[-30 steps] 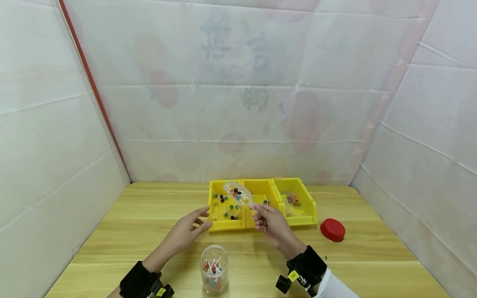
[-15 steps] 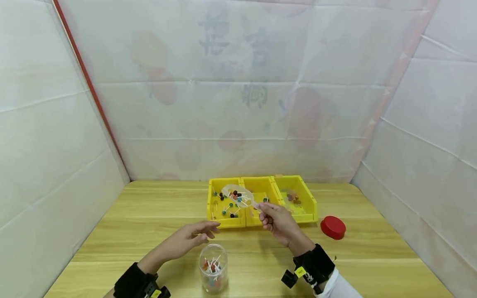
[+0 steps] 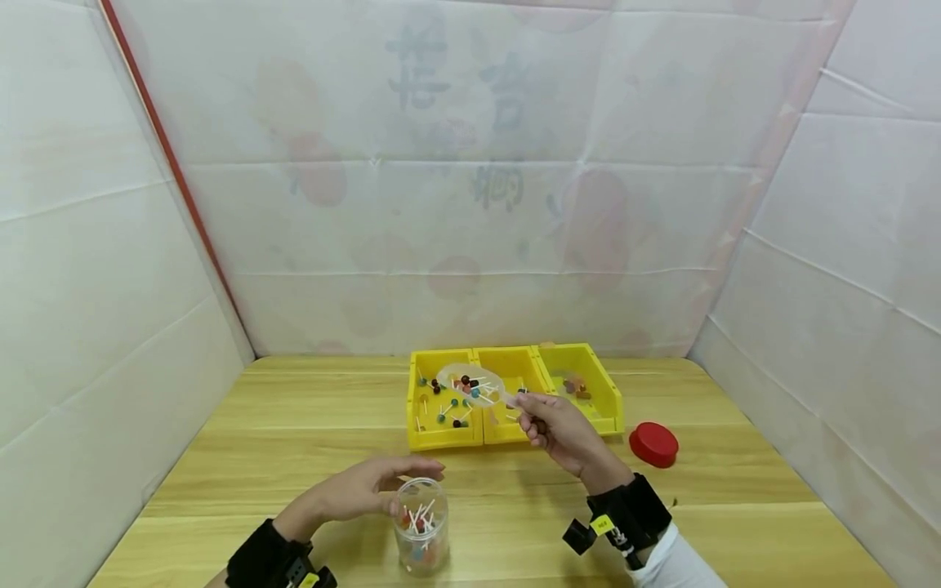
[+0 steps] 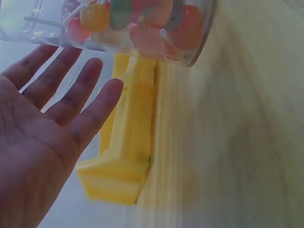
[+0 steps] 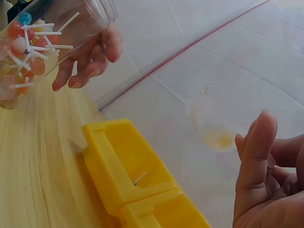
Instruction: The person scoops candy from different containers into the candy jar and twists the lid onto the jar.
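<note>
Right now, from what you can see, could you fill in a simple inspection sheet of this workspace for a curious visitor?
Surface: wood-grain table.
Job's things: open clear jar, upright, with lollipops inside; translucent scoop carrying more, raised over the yellow bins in the head view.
Clutter: red lid, to the right of the bins.
Grippers: bare hands; left hand beside the jar, contact unclear; right hand pinches the scoop's handle.
Cables: nothing seen.
Surroundings: pale sheeting, with a red strip at left.
</note>
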A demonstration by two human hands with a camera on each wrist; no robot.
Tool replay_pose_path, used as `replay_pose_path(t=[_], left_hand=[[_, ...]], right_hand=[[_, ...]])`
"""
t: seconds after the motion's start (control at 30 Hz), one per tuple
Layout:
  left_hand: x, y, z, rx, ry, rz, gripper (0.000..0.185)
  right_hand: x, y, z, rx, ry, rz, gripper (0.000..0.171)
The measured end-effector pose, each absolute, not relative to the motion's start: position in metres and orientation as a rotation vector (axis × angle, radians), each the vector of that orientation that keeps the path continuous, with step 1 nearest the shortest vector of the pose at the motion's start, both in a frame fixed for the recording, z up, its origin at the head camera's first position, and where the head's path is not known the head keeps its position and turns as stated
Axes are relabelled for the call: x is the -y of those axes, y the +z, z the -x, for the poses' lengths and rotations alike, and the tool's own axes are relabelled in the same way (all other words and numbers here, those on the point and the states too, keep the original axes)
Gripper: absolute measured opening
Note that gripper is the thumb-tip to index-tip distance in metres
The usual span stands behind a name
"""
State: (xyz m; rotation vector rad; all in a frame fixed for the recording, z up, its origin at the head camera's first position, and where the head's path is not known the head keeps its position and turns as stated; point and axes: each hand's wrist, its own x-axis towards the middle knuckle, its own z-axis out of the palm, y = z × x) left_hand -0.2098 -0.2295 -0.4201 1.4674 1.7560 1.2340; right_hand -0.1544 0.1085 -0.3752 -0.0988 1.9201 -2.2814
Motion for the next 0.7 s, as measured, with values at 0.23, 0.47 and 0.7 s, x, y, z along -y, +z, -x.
replay_pose_path(t=[0.23, 0.47, 0.7], left_hand=[[0.228, -0.415, 0.208, -1.711, 1.228, -1.475, 0.083], [0.228, -0.414, 0.208, -1.675, 1.243, -1.497, 0.075], [0.225, -0.419, 0.205, -1.697, 1.263, -1.512, 0.064]], right_hand=[[-0.113, -0.374, 0.155, -1.934, -2.243, 0.149, 0.040], [-0.115, -0.370, 0.153, -1.945, -2.228, 0.203, 0.034], [-0.118, -0.364, 0.150, -1.961, -2.208, 0.234, 0.038]])
